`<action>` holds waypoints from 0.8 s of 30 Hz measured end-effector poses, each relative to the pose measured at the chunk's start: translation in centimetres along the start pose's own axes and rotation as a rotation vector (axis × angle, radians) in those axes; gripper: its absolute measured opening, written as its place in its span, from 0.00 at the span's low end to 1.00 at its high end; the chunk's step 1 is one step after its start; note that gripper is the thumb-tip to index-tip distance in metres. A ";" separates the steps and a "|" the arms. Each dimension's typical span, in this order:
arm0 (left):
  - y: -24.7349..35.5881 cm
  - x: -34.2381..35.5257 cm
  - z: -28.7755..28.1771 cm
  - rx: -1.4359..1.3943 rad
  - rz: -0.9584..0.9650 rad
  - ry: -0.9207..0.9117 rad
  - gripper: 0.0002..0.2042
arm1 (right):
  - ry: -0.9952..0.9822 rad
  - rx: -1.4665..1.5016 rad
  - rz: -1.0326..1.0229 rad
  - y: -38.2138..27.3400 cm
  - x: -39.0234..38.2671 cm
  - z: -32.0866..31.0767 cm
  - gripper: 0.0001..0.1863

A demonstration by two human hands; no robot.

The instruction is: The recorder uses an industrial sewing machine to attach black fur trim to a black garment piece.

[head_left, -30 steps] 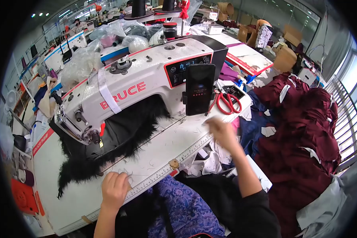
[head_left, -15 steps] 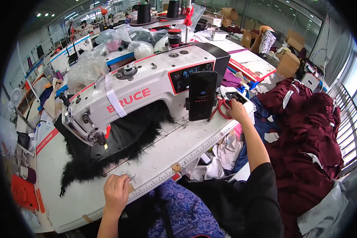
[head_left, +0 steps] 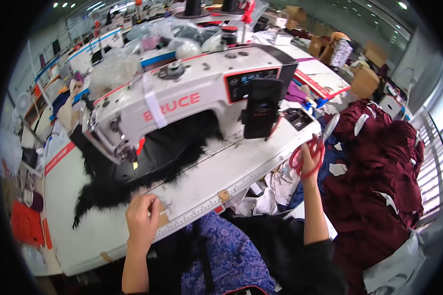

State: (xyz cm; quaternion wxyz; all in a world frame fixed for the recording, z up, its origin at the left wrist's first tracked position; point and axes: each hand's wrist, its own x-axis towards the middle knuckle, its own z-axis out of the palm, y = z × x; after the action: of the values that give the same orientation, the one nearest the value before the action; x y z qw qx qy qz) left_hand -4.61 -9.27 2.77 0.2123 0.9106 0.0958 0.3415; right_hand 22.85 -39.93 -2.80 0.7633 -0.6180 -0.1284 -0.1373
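My right hand (head_left: pixel 307 160) grips a pair of red-handled scissors (head_left: pixel 321 143) past the right end of the sewing table, blades pointing up and away. My left hand (head_left: pixel 142 216) rests near the table's front edge, its fingers curled in with thumb against them. Whatever it may hold is hidden; a few loose threads lie beside it. A black fabric piece with furry edging (head_left: pixel 170 160) lies under the arm of the white sewing machine (head_left: pixel 177 105), close to the needle. Neither hand touches that piece.
A phone (head_left: pixel 262 108) stands in a holder before the machine's panel. Along the front edge runs a ruler strip (head_left: pixel 251 179). Heaped maroon fabric (head_left: pixel 379 172) fills the right side, with pale scraps (head_left: pixel 283 184) below the table. Farther back, a person (head_left: pixel 340 49) bends over near cardboard boxes.
My right hand has lifted the scissors from beside the phone and brought them right and nearer, blades outward. My left hand stays curled at the front edge. The view has shifted slightly.
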 end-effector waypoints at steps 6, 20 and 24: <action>1.0 2.3 0.2 -0.080 0.076 0.067 0.03 | -0.640 0.107 0.438 -4.9 -12.7 6.2 0.23; 1.0 1.3 0.1 -0.098 0.124 0.125 0.05 | -1.184 -0.111 0.612 -6.7 -17.2 11.5 0.57; 0.7 1.3 0.4 -0.075 0.163 0.144 0.06 | -1.186 -0.017 0.566 -6.5 -17.1 12.1 0.54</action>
State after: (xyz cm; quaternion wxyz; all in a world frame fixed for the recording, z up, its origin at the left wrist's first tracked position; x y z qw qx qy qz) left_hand -3.39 -9.58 3.57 0.2104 0.8799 0.0236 0.4255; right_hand 4.22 -28.53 -0.72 0.5648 -0.6050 -0.3586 0.4317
